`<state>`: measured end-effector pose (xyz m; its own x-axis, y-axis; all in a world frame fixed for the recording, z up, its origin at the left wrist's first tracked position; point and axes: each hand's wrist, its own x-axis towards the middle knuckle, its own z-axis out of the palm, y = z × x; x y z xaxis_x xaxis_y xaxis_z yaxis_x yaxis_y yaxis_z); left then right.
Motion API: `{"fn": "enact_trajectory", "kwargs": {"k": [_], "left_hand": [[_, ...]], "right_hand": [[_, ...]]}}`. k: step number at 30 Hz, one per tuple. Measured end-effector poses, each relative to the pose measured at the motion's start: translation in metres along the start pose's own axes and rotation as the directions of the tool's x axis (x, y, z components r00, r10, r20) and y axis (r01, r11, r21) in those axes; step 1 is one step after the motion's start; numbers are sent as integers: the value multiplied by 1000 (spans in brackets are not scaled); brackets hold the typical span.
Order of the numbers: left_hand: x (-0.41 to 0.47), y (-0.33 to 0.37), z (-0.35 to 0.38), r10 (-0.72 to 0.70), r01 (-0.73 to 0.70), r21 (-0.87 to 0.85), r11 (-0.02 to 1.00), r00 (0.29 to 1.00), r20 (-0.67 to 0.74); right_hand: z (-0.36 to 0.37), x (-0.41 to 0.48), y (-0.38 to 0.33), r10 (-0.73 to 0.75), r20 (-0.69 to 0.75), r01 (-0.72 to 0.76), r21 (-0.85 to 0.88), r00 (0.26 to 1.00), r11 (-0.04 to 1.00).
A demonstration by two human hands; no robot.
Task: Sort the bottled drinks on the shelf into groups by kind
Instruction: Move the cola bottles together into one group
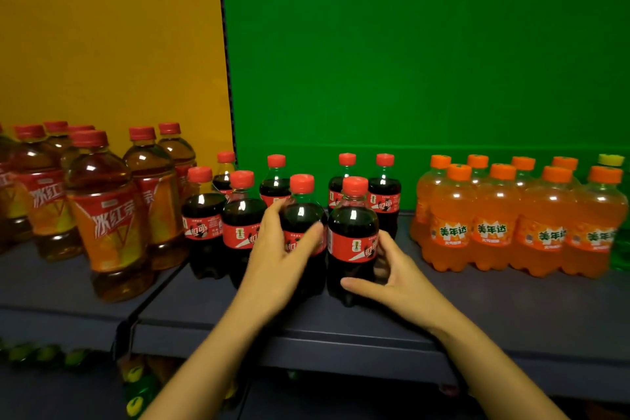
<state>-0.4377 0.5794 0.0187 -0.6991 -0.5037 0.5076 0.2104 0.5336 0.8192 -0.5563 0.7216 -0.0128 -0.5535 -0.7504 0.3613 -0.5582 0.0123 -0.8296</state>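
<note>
Head view, near to far. Front edge of the dark shelf (pixel 341 337) ran across the lower frame, both forearms crossing over it.

Right hand (pixel 395 276) was cupped round the lower body of the nearest cola bottle (pixel 353 242), thumb across the front near the base, fingers curled behind the right side; open only as wide as the bottle, touching it. Whether it bore any weight could not be told. The bottle stood upright near the shelf's front edge, at its middle.

Left hand (pixel 276 249) was wrapped on the neighbouring cola bottle (pixel 301 215), just to the left and touching the first; thumb (pixel 308 235) lay across the label, fingers round the far left side at shoulder height. Fingers were moderately spread, closed onto the bottle.

Handling, as a judgement: small, full PET bottles, moderately heavy for their size, stiff under pressure, smooth and somewhat slippery on the label. Best taken at the waist or label band; they could also be slid on their bases, though tall enough to tip if pushed high.

Farther back stood the rest of the cola group (pixel 238 211), in loose rows toward the back edge. At the left end were the iced tea bottles (pixel 105 215), taller. Toward the right end, the orange soda bottles (pixel 511 215) were tightly packed, with one yellow-capped green bottle (pixel 613 201) at the far right edge.
</note>
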Motion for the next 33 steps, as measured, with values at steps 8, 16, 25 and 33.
{"fn": "enact_trajectory", "kwargs": {"k": [8, 16, 25, 33], "left_hand": [[-18, -34, 11, 36, -37, 172, 984, 999, 10], [-2, -39, 21, 13, -17, 180, 984, 1000, 26], [24, -41, 48, 9, -14, 270, 963, 1000, 20], [36, -44, 64, 5, -10, 310, 951, 1000, 16]], "right_hand": [[-5, 6, 6, 21, -311, -46, -73, 950, 996], [-11, 18, 18, -1, -415, -80, -177, 910, 981], [-11, 20, 26, -20, -492, -125, -259, 870, 958], [-11, 20, 26, 56, -492, -165, -182, 869, 969]]}}
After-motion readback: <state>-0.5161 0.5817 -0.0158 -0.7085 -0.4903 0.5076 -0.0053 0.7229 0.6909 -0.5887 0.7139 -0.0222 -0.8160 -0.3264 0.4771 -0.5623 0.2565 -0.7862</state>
